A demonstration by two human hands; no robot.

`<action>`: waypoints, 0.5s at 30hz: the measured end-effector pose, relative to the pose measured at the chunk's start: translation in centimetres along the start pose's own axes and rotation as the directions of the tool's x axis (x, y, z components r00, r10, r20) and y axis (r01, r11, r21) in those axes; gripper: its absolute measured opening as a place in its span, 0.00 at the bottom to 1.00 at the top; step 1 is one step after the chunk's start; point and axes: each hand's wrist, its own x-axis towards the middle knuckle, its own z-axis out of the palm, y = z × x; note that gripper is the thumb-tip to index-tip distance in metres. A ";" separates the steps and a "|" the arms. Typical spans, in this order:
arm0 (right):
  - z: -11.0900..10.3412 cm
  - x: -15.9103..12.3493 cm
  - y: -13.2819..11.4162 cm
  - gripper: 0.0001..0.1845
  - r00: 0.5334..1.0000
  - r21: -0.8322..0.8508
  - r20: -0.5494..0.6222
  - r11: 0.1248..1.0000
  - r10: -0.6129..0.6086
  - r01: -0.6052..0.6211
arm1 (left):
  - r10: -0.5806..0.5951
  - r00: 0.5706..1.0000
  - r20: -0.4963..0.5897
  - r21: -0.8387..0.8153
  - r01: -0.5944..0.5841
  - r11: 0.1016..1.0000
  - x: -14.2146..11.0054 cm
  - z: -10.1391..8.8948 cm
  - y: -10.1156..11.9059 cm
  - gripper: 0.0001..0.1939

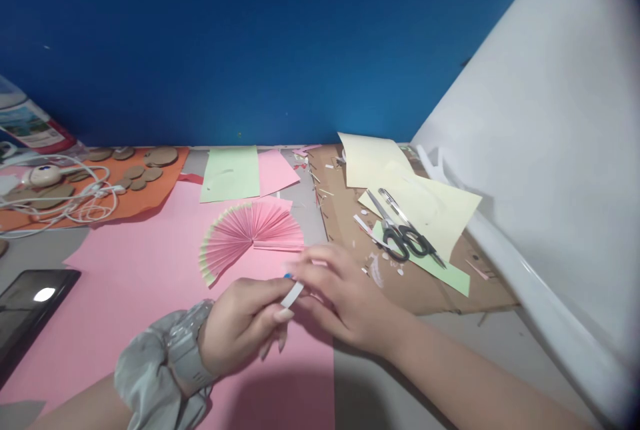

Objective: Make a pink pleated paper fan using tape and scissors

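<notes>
Over the pink sheet, my left hand pinches a short white strip between thumb and fingers. My right hand meets it from the right, its fingers curled around the strip's upper end; the fingertips are slightly blurred. A tiny blue spot shows between the hands, too small to name. Just beyond them lies a pleated paper fan, pink with a pale green outer edge, spread into roughly a half circle. Under it is the large pink sheet.
Black-handled scissors and a box cutter lie on cream paper over cardboard. Green paper lies at the back. At left are a phone, white cables, cardboard discs and a bottle.
</notes>
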 end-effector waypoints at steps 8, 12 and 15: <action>-0.2 -0.5 0.6 0.19 0.999 0.055 0.011 0.997 -0.050 0.050 | 0.080 0.994 0.069 -0.208 -0.064 0.976 0.3 0.1 0.8 0.21; -0.3 -0.3 0.0 0.24 0.997 -0.055 -0.071 0.998 0.036 -0.040 | -0.053 0.998 -0.016 -0.226 0.048 0.973 0.2 0.5 0.5 0.14; -0.3 -0.1 -0.5 0.25 0.994 -0.020 -0.113 1.000 -0.012 0.010 | -0.115 0.990 -0.084 -0.286 0.086 0.954 0.0 0.7 0.1 0.07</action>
